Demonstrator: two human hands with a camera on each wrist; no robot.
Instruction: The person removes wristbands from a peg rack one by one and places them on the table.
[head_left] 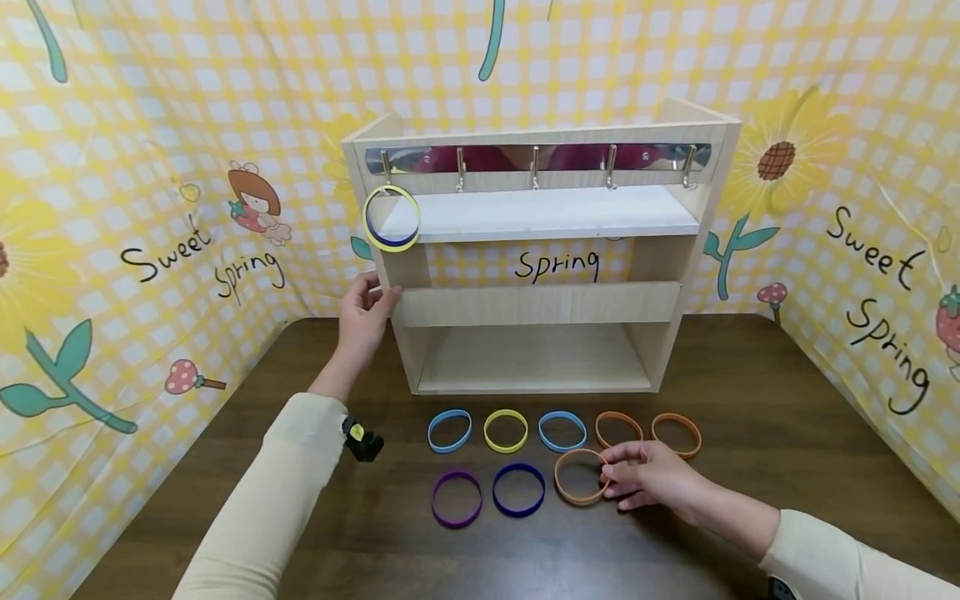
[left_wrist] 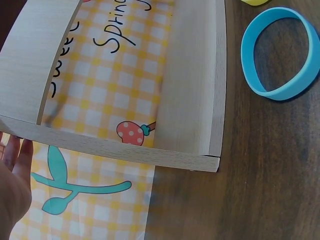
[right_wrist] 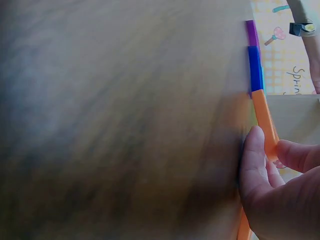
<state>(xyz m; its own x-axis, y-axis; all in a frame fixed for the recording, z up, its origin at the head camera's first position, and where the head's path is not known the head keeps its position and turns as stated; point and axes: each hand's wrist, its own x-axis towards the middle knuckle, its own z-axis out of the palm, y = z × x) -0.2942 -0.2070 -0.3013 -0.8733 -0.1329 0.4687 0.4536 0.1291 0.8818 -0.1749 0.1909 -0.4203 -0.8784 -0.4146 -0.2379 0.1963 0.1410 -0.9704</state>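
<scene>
My right hand [head_left: 648, 479] pinches an orange silicone wristband [head_left: 558, 483] by its right side, between thumb and fingers. The right wrist view shows that orange band [right_wrist: 265, 117] tilted, its near end between the fingertips. My left hand [head_left: 363, 312] grips the left side panel of a pale wooden rack [head_left: 536, 304], thumb at the front edge. In the left wrist view only part of that hand [left_wrist: 15, 182] shows beside the panel. A yellow wristband [head_left: 415, 235] and a dark blue one [head_left: 372, 225] hang together from the rack's leftmost hook [head_left: 386, 167].
In the back row lie light blue [head_left: 430, 437], yellow [head_left: 506, 450], light blue [head_left: 562, 450] and two orange bands [head_left: 619, 414] [head_left: 699, 440]. Purple [head_left: 456, 525] and dark blue bands [head_left: 519, 514] lie in front. A metal hook strip [head_left: 573, 157] spans the rack's top.
</scene>
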